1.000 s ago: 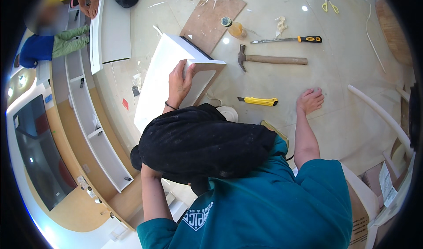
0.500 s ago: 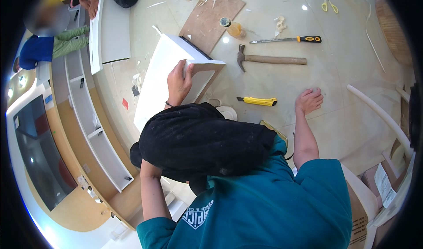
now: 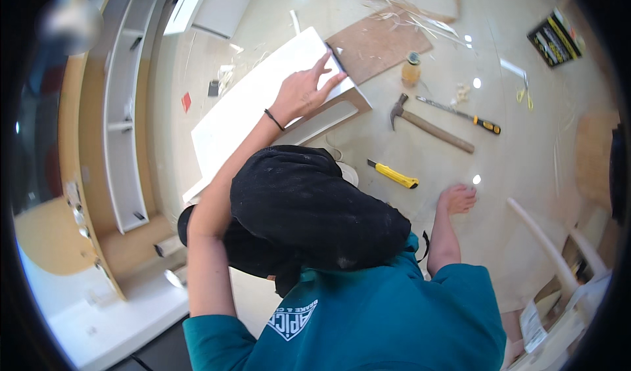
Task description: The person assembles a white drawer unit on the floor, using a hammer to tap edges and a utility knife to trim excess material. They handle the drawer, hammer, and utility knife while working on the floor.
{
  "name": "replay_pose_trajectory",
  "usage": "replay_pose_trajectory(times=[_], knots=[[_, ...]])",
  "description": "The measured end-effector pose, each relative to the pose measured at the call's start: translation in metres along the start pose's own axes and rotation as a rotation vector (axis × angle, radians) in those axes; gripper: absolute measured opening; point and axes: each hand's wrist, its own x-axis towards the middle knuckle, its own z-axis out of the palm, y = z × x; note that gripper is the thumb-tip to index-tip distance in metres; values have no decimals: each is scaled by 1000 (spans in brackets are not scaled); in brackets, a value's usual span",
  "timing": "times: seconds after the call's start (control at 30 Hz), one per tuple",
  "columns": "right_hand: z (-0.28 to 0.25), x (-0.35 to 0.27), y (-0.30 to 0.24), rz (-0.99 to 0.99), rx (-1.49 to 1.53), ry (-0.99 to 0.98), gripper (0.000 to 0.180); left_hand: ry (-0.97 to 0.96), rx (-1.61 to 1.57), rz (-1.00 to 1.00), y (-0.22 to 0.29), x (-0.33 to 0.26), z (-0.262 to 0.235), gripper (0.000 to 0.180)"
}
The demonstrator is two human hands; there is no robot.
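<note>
My left hand (image 3: 303, 93) lies on top of a white board piece (image 3: 253, 98), a box-like part with an open side. Its fingers are spread, thumb and forefinger apart near a dark strip (image 3: 336, 58) at the far end. To the right, my right hand (image 3: 460, 199) rests on the floor, fingers loosely bent, holding nothing visible. Between the hands lie a yellow utility knife (image 3: 396, 174) and a claw hammer (image 3: 434, 131). Beyond the hammer is a file-like tool (image 3: 460, 115) with a yellow and black handle. Behind them stands a small bottle (image 3: 411, 72) of amber liquid.
A brown board (image 3: 381, 46) with scattered strips lies at the far end. Yellow-handled scissors (image 3: 524, 97) and a black box (image 3: 554, 40) are at far right. A curved pale piece (image 3: 542, 243) juts in at right; a white shelf unit (image 3: 125, 124) stands at left.
My left hand has shifted from gripping the board's near edge to lying spread on its top. My right hand stays on the floor, fingers more bent. The view has turned.
</note>
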Motion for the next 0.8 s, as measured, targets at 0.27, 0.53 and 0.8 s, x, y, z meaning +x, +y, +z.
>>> replay_pose_trajectory(times=[0.27, 0.53, 0.8], knots=[[-3, 17, -8, 125, 64, -194, 38, 518, 489, -64, -144, -123, -161, 38], [-123, -24, -249, -431, 1331, -968, 61, 1039, 48, -1210, -444, -401, -89, 46], [-191, -88, -328, -425, 1588, -957, 52, 1519, -1152, -1128, -468, -457, 63, 57]])
